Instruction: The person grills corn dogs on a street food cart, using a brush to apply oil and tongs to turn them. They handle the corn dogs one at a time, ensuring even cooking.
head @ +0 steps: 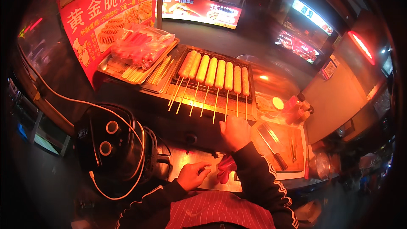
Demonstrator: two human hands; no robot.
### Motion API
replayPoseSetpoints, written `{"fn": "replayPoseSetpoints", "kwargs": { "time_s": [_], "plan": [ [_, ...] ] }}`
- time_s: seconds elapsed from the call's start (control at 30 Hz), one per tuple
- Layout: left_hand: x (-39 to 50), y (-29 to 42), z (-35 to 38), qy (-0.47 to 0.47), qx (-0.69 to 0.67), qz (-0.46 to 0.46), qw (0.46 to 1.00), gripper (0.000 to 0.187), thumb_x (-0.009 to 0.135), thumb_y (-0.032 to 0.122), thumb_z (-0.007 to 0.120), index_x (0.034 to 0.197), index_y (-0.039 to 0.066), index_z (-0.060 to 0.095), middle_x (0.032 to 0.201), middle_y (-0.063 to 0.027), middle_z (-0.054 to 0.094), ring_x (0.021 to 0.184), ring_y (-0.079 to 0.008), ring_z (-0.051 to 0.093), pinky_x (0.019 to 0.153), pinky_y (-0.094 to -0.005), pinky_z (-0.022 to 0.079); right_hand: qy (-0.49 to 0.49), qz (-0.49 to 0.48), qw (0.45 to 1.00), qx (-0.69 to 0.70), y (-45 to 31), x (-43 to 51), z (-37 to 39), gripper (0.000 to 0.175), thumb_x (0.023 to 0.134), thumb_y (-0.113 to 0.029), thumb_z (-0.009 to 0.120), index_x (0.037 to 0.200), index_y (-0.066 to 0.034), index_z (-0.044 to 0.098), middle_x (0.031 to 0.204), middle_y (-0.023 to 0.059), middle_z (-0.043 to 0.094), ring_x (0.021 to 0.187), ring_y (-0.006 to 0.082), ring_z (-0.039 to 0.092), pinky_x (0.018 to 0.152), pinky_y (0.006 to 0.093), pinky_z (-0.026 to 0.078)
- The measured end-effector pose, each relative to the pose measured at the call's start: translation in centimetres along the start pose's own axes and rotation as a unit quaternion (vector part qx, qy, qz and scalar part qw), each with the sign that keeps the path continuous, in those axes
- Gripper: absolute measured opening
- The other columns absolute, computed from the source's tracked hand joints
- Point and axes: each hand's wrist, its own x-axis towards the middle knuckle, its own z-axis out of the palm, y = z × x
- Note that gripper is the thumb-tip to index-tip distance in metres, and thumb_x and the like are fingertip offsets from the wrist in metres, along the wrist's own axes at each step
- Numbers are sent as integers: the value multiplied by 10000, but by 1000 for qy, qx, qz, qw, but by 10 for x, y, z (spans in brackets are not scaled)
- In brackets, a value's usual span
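Observation:
Several skewered sausages (220, 73) lie side by side on a grill (205, 97), their bamboo sticks (216, 106) pointing towards me. My right hand (236, 132) is at the grill's front right corner, by the stick ends of the right-hand sausages. Its fingers are curled and partly hidden, so whether it grips a stick cannot be made out. Lower down, my left hand (193, 175) hovers with thumb and forefinger apart and holds nothing. A crumpled red plastic bag (225, 168) sits between my hands, partly behind my right sleeve.
Left stands a black air fryer (111, 146) with a looped white cable (138, 136). A metal tray (105, 66) carries bagged sausages (140, 44) and loose sticks (138, 73). Right are a cutting board (297, 162) with a cleaver (270, 143) and tongs (293, 144), plus bottles (295, 109).

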Motion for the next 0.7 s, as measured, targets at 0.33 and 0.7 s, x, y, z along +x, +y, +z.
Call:
{"fn": "replayPoseSetpoints", "kwargs": {
  "time_s": [0.33, 0.7],
  "plan": [
    [-7, -14, -21, -62, -16, -46, 997, 240, 888, 124, 648, 1104, 23, 664, 722, -88, 681, 672, -121, 663, 607, -261, 517, 1, 21, 996, 83, 2, 2, 10, 305, 880, -211, 559, 678, -1, 651, 709, 218, 639, 703, 388, 634, 626, 486, 492],
    [-14, -15, -31, -73, -48, -83, 993, 252, 886, 135, 651, 1110, 21, 667, 727, -80, 680, 658, -97, 639, 597, -255, 510, 2, 37, 999, 40, -3, -4, 0, 350, 903, -272, 589, 671, -11, 582, 683, 221, 611, 661, 416, 613, 602, 511, 476]
  ]
}}
